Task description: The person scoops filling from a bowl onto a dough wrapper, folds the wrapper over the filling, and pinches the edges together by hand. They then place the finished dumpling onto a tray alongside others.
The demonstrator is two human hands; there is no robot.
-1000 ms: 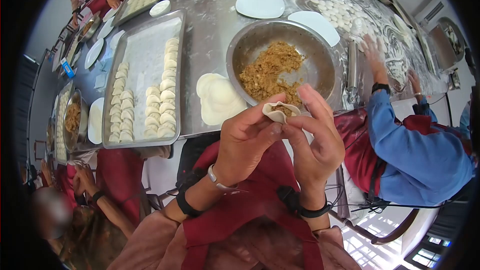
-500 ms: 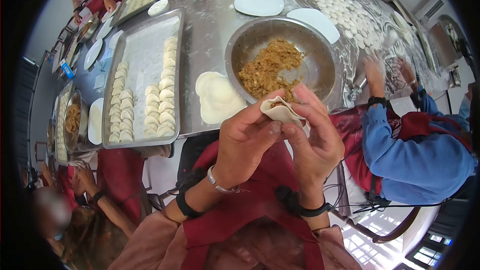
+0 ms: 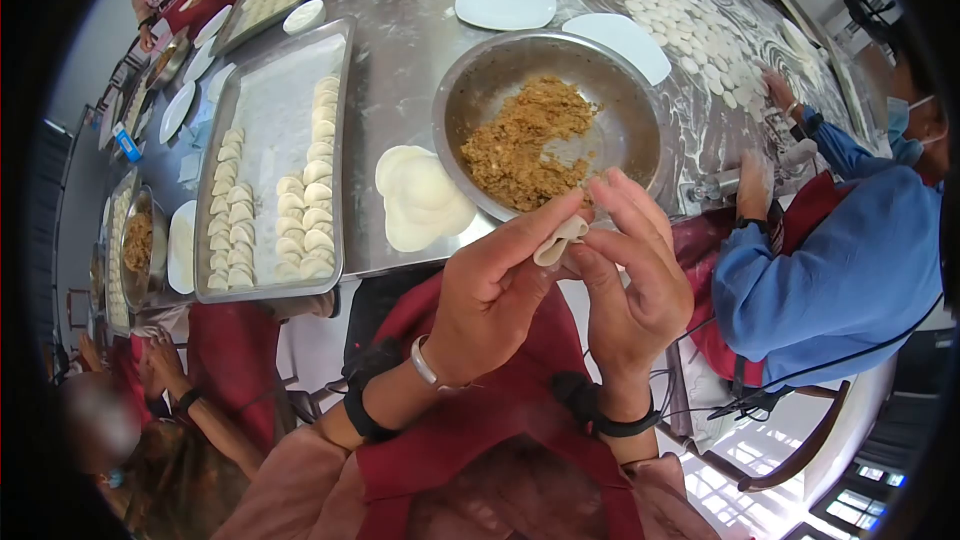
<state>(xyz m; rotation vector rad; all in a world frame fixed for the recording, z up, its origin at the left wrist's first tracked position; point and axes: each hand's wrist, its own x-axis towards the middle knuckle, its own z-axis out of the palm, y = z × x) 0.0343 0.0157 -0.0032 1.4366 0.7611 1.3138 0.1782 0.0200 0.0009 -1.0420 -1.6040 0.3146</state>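
head view, sweeping from the left: showing a metal tray [image 3: 275, 90] on the steel table [image 3: 400, 40], carrying rows of finished dumplings [image 3: 300, 210]. passing a stack of round wrappers [image 3: 420, 195] lying just beside the tray, then a steel bowl [image 3: 625, 110] holding brown filling [image 3: 520, 140]. below the bowl, off the table edge, pinching a half-folded dumpling [image 3: 560, 238] with the left hand [image 3: 495, 290], thumb and forefinger gripping narrowly on its left side. pressing the same dumpling from the other side with the right hand [image 3: 635, 280], fingertips tight on the dough, keeping it in the air between both hands. at far right, catching a co-worker's blue sleeve [image 3: 840, 270] leaning at the table.
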